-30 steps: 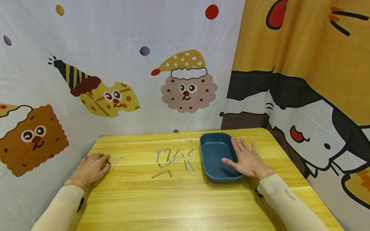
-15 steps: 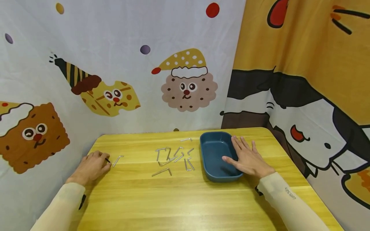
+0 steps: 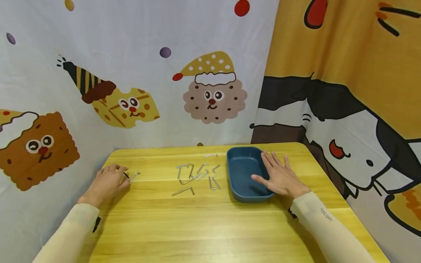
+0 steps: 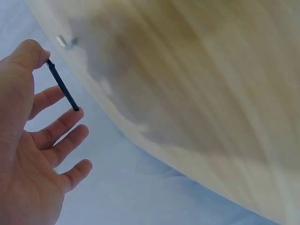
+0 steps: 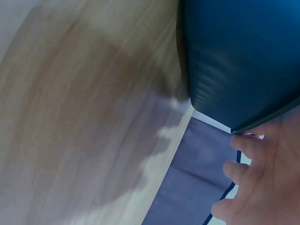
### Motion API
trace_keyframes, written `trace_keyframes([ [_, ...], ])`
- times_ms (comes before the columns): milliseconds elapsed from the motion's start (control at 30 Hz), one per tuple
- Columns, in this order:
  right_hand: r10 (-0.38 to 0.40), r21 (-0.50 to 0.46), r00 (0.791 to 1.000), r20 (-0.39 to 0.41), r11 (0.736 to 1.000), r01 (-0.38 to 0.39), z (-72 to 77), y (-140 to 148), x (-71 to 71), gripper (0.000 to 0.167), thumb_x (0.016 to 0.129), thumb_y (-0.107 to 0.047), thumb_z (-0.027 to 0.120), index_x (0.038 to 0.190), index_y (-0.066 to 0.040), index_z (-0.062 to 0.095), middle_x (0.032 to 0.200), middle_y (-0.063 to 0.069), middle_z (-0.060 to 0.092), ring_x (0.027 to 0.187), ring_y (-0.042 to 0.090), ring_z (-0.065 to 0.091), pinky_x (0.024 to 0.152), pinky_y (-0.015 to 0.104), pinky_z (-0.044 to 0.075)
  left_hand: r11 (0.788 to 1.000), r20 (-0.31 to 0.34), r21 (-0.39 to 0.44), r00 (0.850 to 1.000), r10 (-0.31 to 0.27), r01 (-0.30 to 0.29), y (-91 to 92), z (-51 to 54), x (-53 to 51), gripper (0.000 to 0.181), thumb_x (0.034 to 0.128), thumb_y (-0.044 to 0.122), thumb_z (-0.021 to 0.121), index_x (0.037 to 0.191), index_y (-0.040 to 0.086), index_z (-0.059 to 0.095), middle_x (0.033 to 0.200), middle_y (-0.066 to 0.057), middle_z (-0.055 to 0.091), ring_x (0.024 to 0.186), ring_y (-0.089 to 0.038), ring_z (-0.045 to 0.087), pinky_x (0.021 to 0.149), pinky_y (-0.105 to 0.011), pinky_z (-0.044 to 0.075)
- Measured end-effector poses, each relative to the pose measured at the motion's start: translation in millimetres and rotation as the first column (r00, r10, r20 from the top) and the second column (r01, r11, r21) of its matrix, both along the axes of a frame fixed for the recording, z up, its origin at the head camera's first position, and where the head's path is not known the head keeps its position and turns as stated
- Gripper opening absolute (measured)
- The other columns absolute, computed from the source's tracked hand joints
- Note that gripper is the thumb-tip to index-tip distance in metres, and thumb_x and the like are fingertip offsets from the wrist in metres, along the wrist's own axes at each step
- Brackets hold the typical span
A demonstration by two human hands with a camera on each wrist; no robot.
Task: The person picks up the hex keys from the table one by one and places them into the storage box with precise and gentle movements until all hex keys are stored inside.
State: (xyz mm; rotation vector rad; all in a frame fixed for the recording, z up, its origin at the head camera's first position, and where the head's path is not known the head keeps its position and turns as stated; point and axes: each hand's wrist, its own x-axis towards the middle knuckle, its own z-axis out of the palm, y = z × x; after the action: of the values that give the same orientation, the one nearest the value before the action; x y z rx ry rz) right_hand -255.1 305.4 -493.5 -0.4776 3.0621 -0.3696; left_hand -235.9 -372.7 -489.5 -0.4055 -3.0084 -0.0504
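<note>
At the table's left side my left hand point(image 3: 106, 183) pinches a dark hex key point(image 4: 63, 86) between thumb and fingertip, raised off the wood in the left wrist view. Just right of those fingers lies a silver hex key point(image 3: 134, 178). My right hand point(image 3: 280, 178) rests on the right rim of a blue rectangular bin point(image 3: 248, 177), its fingers straight and the thumb reaching over the inside. In the right wrist view the bin's outer wall point(image 5: 239, 61) hides part of that hand. Several silver L-shaped hex keys point(image 3: 187, 190) lie scattered left of the bin.
One more hex key point(image 3: 210, 155) lies near the back edge of the yellow wooden table point(image 3: 210, 226). A white printed cloth point(image 3: 131, 44) hangs behind the table, and an orange patterned cloth point(image 3: 345, 47) hangs at the right.
My left hand has lifted the dark hex key and shifted slightly right, closer to the nearby silver one. The right hand stays on the bin. The whole view has tilted a little.
</note>
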Motion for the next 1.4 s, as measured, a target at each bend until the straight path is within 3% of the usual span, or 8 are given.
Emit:
trace_keyframes([
  [300,-0.006,-0.014,1.0,-0.023,1.0,0.006,2.2,2.0,-4.3,0.116,0.111,-0.083,0.053,0.187,-0.004,0.015,0.196,0.023,0.015,0.182,0.055,0.01,0.14,0.088,-0.002,0.996,-0.138,-0.056,0.988,-0.074,0.066,29.2,9.9,-2.0,0.05,0.1118,0.029,0.078,0.151,-0.001,0.067,0.143,-0.035,0.068,0.133,-0.06,0.068,0.112,-0.082,0.054],
  [633,-0.01,-0.02,1.0,0.0,1.0,0.01,-5.3,1.9,-2.6,0.117,0.11,-0.084,0.053,0.187,-0.004,0.013,0.196,0.023,0.012,0.182,0.055,0.008,0.141,0.086,-0.004,0.981,-0.259,-0.121,0.949,-0.179,0.152,63.9,17.3,-1.4,0.051,0.1099,0.03,0.08,0.151,0.001,0.069,0.144,-0.031,0.071,0.132,-0.053,0.071,0.119,-0.078,0.052],
  [967,-0.012,-0.027,1.0,0.008,1.0,0.012,-3.6,-0.7,-2.6,0.118,0.111,-0.083,0.053,0.187,-0.004,0.013,0.196,0.022,0.012,0.182,0.055,0.01,0.14,0.086,-0.003,0.967,-0.314,-0.136,0.917,-0.247,0.214,95.6,27.3,-0.5,0.053,0.1072,0.029,0.084,0.151,0.003,0.068,0.141,-0.029,0.072,0.131,-0.051,0.072,0.117,-0.077,0.056],
  [1133,-0.012,-0.029,1.0,-0.002,1.0,0.012,-4.4,-0.7,-3.1,0.117,0.111,-0.083,0.053,0.187,-0.004,0.014,0.196,0.022,0.013,0.182,0.054,0.011,0.14,0.087,-0.003,0.965,-0.293,-0.136,0.922,-0.254,0.223,110.4,30.5,-3.5,0.055,0.1093,0.033,0.082,0.154,0.005,0.067,0.145,-0.028,0.071,0.135,-0.049,0.071,0.122,-0.076,0.054],
  [1400,-0.008,-0.029,1.0,-0.008,1.0,0.008,-5.4,-0.6,-2.8,0.117,0.111,-0.083,0.053,0.187,-0.004,0.014,0.196,0.022,0.014,0.182,0.054,0.012,0.141,0.086,-0.004,0.959,-0.292,-0.142,0.915,-0.278,0.246,130.9,33.2,-7.5,0.058,0.1087,0.035,0.083,0.154,0.003,0.067,0.146,-0.028,0.071,0.139,-0.047,0.069,0.123,-0.074,0.054],
])
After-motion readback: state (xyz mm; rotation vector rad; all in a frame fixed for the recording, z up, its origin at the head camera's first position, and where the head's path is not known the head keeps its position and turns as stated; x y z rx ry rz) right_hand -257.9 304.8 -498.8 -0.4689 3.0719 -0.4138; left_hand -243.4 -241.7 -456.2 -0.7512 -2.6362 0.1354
